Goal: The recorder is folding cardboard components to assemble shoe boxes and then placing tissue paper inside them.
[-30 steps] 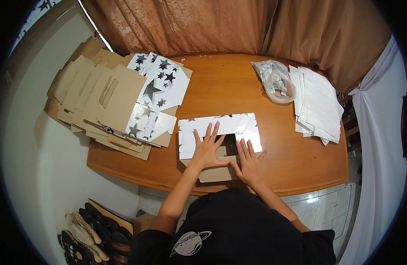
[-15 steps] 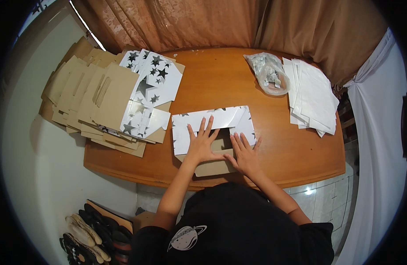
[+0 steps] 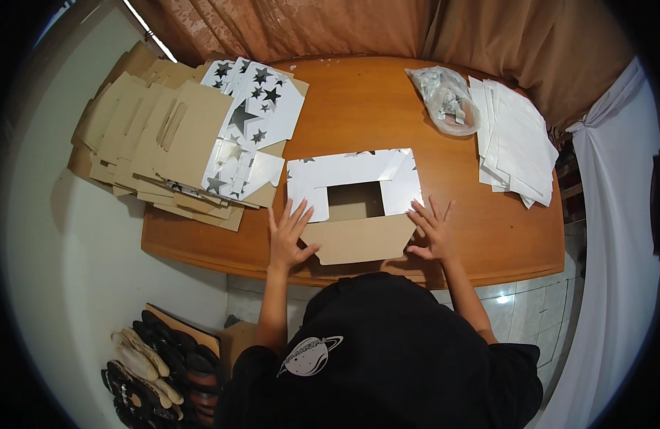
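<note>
A cardboard box (image 3: 351, 170) with white, star-printed flaps sits near the front edge of the wooden table. Three of its flaps lie folded in around a rectangular opening, through which the brown inside shows. The near flap (image 3: 358, 241), plain brown, extends outward toward me. At the box's left near corner rests my left hand (image 3: 290, 236), fingers spread. My right hand (image 3: 433, 232) is at the right near corner, its fingers spread too. Both hands touch or nearly touch the box sides, and neither grasps anything.
Flat brown and star-printed cardboard pieces (image 3: 194, 129) are stacked on the table's left side. A clear plastic bag (image 3: 448, 100) with small contents lies at the far right, beside white sheets (image 3: 516, 139). Shoes (image 3: 158, 365) stand on the floor at lower left.
Both hands have drawn apart from the top of the box to its left and right near corners. The near brown flap and the opening are now uncovered.
</note>
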`<state>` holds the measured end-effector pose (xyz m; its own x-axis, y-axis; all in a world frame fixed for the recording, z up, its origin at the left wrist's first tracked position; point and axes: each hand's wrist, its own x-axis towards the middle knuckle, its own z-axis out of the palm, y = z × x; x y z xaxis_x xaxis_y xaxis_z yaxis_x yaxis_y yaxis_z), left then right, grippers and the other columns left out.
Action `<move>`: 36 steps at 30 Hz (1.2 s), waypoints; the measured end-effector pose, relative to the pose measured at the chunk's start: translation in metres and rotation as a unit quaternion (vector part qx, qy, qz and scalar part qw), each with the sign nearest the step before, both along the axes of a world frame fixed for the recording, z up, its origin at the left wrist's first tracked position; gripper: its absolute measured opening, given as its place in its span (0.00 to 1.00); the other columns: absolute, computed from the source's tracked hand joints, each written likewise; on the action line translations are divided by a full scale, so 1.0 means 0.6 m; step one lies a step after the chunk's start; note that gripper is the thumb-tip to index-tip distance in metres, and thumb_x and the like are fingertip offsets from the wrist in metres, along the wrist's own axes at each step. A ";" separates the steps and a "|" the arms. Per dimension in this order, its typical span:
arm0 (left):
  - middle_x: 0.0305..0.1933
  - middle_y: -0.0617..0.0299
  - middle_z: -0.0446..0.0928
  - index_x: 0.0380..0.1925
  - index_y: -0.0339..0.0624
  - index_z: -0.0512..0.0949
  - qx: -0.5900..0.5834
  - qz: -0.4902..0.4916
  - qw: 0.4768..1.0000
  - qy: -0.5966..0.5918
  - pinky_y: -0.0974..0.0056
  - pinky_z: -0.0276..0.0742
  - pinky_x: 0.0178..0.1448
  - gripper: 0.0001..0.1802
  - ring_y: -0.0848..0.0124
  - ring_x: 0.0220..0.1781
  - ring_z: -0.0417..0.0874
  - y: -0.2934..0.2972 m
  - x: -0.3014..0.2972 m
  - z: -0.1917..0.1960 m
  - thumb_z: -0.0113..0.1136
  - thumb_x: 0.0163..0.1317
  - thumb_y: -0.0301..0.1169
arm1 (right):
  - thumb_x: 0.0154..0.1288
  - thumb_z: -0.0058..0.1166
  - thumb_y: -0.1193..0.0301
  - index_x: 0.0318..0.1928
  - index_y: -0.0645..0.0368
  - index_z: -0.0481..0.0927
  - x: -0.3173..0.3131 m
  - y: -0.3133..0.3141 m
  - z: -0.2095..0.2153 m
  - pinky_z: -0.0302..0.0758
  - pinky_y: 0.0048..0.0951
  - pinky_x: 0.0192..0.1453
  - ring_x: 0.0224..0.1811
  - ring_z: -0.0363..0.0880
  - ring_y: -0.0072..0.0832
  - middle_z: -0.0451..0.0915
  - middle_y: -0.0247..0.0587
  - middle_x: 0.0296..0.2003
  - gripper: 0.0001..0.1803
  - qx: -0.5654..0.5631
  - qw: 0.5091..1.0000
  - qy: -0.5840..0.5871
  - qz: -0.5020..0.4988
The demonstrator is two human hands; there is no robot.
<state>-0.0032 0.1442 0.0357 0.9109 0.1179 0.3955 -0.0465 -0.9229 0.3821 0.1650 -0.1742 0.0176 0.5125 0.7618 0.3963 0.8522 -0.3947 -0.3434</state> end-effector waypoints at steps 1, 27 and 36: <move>0.64 0.63 0.64 0.55 0.52 0.71 0.000 0.002 1.000 0.002 0.38 0.31 0.67 0.36 0.53 0.69 0.54 0.004 -0.013 -0.008 0.59 0.47 0.58 | 0.46 0.53 0.40 0.59 0.44 0.68 0.002 -0.004 -0.006 0.21 0.67 0.62 0.69 0.46 0.46 0.61 0.32 0.63 0.40 0.000 1.000 0.002 0.002; 0.59 0.52 0.58 0.58 0.43 0.58 -0.341 0.340 0.864 -0.148 0.53 0.56 0.63 0.40 0.54 0.62 0.60 -0.043 0.061 -0.051 0.67 0.44 0.31 | 0.51 0.56 0.65 0.68 0.41 0.49 0.015 0.110 0.006 0.23 0.73 0.56 0.69 0.24 0.59 0.35 0.49 0.69 0.44 0.158 0.900 0.269 -0.305; 0.61 0.48 0.58 0.58 0.37 0.57 -0.278 0.286 0.901 -0.169 0.54 0.56 0.64 0.35 0.52 0.63 0.60 -0.047 0.061 -0.063 0.62 0.51 0.31 | 0.59 0.50 0.61 0.68 0.48 0.48 0.008 0.110 -0.013 0.25 0.69 0.60 0.69 0.27 0.58 0.38 0.52 0.68 0.38 0.169 0.908 0.249 -0.292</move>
